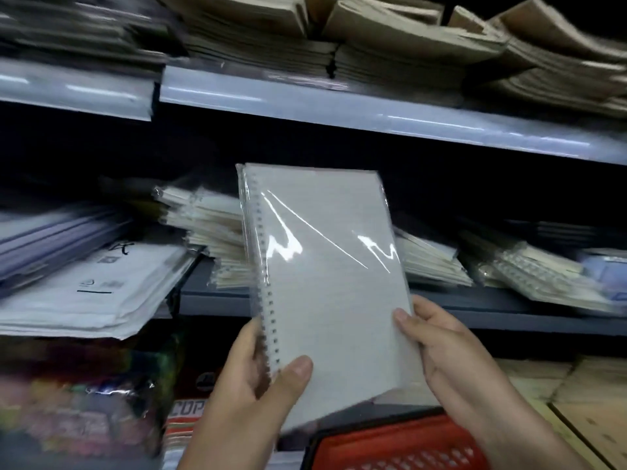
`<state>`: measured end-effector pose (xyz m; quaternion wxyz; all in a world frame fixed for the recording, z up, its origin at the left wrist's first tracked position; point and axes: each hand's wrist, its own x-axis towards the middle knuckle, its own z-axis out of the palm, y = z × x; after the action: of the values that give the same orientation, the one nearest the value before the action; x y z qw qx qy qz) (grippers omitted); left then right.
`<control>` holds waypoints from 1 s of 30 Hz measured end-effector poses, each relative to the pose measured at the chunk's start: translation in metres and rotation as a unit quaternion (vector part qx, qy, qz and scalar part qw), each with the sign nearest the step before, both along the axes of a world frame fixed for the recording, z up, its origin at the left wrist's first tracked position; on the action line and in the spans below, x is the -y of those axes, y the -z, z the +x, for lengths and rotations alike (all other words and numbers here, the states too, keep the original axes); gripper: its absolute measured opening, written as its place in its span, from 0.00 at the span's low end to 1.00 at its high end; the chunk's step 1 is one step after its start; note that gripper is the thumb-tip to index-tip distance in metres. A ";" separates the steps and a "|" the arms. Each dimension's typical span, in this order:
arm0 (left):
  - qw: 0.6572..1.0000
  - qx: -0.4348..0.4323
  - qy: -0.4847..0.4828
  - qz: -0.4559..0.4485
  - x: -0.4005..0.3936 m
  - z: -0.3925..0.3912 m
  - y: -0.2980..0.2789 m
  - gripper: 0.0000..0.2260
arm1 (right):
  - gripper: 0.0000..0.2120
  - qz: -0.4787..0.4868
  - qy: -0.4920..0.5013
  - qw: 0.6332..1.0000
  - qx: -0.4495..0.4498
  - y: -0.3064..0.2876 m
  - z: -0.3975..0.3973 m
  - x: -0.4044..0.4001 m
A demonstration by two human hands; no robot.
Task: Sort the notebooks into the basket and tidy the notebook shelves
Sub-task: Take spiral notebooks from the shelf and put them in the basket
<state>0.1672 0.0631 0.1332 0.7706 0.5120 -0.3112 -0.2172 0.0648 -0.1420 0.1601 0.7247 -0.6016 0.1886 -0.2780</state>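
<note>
While facing the shelves, loaded top to bottom: brown paper stacks up high, wrapped spiral pads piled loose on the middle level, white sheets sagging off the left edge. Down low, a red basket, rim just peeking in under the hands.

Front and centre, one spiral notebook, sealed in clear film, held up in the air ahead of the middle shelf and right above that basket. Long axis close to vertical, top leaning a bit left, coil binding running down the left side, plain cover toward the camera.

Left hand wrapped round the lower coil edge, thumb across the front. Right hand pinching the lower right edge, thumb on the cover.

Probably light and fairly stiff, but that film looks slick and glary, so likely to slide. Best held by the coil edge or with both long sides clamped, not by the loose wrap.
</note>
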 end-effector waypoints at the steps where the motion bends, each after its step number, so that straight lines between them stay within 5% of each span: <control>1: 1.000 0.010 -0.012 0.011 -0.005 0.004 -0.007 0.30 | 0.09 -0.004 0.003 1.000 -0.014 -0.011 0.011 -0.002; 7: 0.991 0.101 -0.085 0.026 -0.007 0.056 -0.058 0.24 | 0.05 -0.062 0.010 0.994 -0.094 -0.074 0.096 0.003; 14: 0.976 0.124 -0.167 0.064 0.012 0.107 -0.116 0.20 | 0.04 0.052 0.018 0.996 -0.077 -0.121 0.141 0.007; 19: 0.913 0.251 -0.208 0.244 0.019 0.128 -0.103 0.22 | 0.02 -0.215 0.100 0.950 -0.202 -0.093 0.158 0.018; 26: 0.811 0.388 -0.167 0.404 0.012 0.144 -0.113 0.39 | 0.11 -0.320 0.130 0.913 -0.219 -0.081 0.184 0.027; 30: 0.798 0.397 -0.183 0.415 0.015 0.148 -0.112 0.38 | 0.11 -0.345 0.122 0.902 -0.231 -0.081 0.184 0.024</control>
<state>0.3150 0.0481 0.2455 0.3185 0.8718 -0.3699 0.0416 0.2491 -0.1658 0.2406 0.3686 -0.8333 0.3151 -0.2655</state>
